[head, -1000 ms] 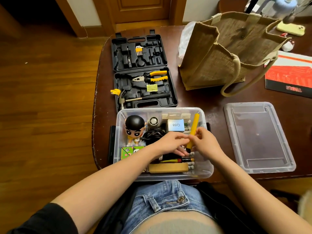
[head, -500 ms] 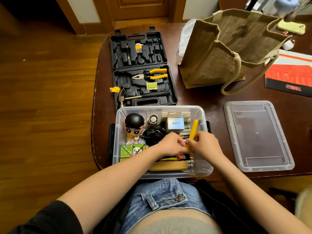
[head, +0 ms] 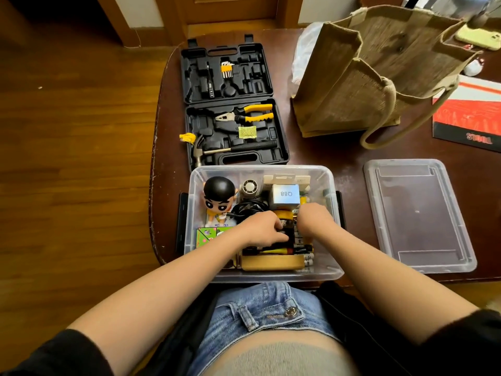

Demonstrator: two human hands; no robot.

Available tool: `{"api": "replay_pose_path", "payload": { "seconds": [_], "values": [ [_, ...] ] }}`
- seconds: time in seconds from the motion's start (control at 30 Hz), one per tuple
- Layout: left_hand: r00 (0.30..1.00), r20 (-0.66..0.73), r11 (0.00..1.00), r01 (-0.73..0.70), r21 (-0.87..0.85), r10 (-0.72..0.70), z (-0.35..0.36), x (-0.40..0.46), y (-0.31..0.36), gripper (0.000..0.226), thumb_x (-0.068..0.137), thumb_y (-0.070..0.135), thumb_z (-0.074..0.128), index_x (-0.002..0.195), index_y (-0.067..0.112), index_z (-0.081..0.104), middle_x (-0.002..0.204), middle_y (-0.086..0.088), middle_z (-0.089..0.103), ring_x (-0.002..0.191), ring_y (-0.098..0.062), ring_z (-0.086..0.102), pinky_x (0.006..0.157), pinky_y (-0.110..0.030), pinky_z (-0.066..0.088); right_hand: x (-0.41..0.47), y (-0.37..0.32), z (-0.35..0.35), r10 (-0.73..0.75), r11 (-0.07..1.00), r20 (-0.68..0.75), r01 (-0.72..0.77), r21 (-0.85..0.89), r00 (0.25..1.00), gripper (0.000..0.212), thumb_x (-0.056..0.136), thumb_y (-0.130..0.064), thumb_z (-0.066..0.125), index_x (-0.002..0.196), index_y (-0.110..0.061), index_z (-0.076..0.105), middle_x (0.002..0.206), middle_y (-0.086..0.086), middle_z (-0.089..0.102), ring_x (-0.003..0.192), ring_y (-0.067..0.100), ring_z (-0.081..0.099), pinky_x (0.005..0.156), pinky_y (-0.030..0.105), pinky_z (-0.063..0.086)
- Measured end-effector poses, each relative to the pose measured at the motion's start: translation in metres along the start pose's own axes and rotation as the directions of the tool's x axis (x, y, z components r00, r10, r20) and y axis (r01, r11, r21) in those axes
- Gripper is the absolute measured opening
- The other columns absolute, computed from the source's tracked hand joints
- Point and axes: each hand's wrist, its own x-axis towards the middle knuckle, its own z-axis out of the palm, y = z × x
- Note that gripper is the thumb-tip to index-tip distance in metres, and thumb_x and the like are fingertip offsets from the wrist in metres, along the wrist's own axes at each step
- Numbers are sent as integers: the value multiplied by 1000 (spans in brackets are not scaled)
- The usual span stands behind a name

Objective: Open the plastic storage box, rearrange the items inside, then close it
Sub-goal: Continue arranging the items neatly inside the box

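The plastic storage box (head: 264, 275) stands open at the near edge of the table (head: 349, 147), its clear lid (head: 418, 215) lying flat just to its right, apart from it. Both hands are down inside the box near its middle. The left hand (head: 261, 230) has its fingers curled over dark items in the centre; whether it grips one cannot be told. The right hand (head: 314, 218) is bent downward beside a yellow-tipped item (head: 283, 214); its fingertips are hidden, so its hold cannot be told either.

Contents appear light and rigid: a figurine (head: 218, 199) in the far left corner, a small grey carton (head: 286, 196) against the far wall, a coiled black cable (head: 248, 210), and pens (head: 279, 251) along the near wall. The cable is judged likely to snag neighbours if lifted.

The box walls look thin and flexible, probably smooth; it is best held by the rim at both short sides. The lid should be taken by its long edges and pressed down evenly.
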Motion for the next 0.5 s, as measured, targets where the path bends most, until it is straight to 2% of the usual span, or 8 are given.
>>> {"api": "replay_pose_path", "payload": {
  "seconds": [0.03, 0.13, 0.3, 0.37, 0.5],
  "values": [
    [1000, -25, 1000, -11, -2, 11, -3, -5, -3, 42, 93, 31, 59, 127, 6, 58, 109, -11, 68, 87, -23, 65, 85, -34, 52, 2, 0, 1, -8, 1000, 17, 9, -22, 1000, 9, 87, -4, 49, 82, -8, 56, 78, 4, 50, 79, 24, 57, 65, 29, 45],
    [993, -110, 999, -43, -21, 41, -12, -18, -14, 37, 94, 29, 57, 126, 11, 60, 114, -5, 68, 99, -17, 63, 87, -26, 48, 8, -1, 3, -16, 998, 62, 19, -59, 998, 18, 87, -4, 48, 97, -5, 62, 84, 5, 51, 88, 25, 61, 67, 29, 46],
    [974, -224, 995, -59, -81, 39, -12, -23, -23, 31, 94, 25, 55, 123, 14, 62, 102, 0, 69, 93, -13, 63, 87, -27, 49, 9, -2, 7, -6, 997, 63, 11, -71, 998, 24, 87, -3, 47, 106, -3, 62, 110, 11, 62, 101, 28, 60, 74, 31, 50],
    [961, -273, 996, -61, -70, 39, -10, -24, -24, 30, 95, 24, 54, 122, 16, 63, 105, 1, 68, 94, -12, 62, 89, -30, 50, 8, -2, 9, -3, 997, 47, 7, -81, 999, 25, 88, -4, 46, 108, -4, 62, 112, 11, 62, 102, 28, 60, 75, 31, 50],
    [911, -409, 998, -60, 13, 60, -11, -28, -31, 28, 94, 21, 53, 120, 20, 64, 104, 5, 68, 94, -11, 61, 85, -28, 49, 2, -3, 10, 19, 993, -18, -21, -112, 1000, 23, 88, 0, 50, 105, -5, 63, 107, 8, 64, 96, 24, 62, 66, 28, 47]
  ]
}}
